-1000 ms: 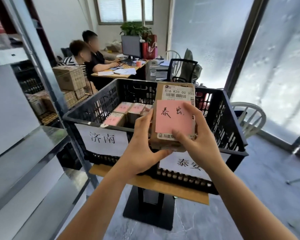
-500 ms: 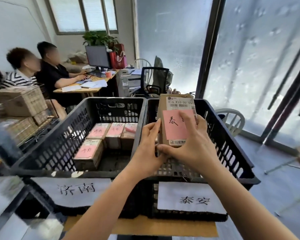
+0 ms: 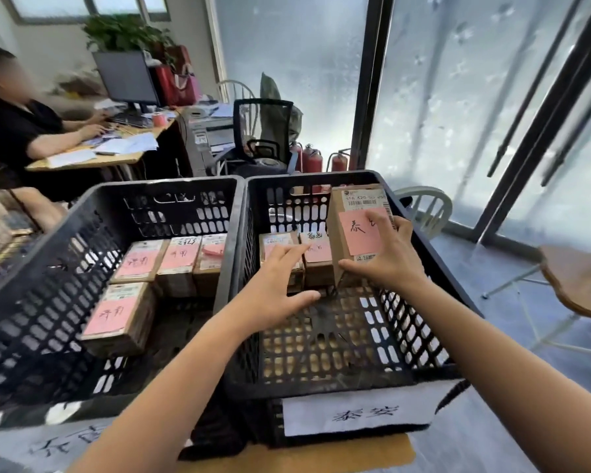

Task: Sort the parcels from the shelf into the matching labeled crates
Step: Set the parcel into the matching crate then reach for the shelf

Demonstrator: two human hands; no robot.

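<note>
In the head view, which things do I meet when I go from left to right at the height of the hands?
left crate → left hand → held parcel → white chair → wooden stool

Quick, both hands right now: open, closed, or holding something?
Left hand: open, fingers straight, holding nothing.
Right hand: holding the upright parcel.

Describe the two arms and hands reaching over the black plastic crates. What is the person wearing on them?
The left forearm and right forearm are bare all the way to the frame's edge, so no sleeve shows. The left hand and right hand have no gloves. No watch, bracelet or ring is visible on either wrist or on the fingers in view.
</note>
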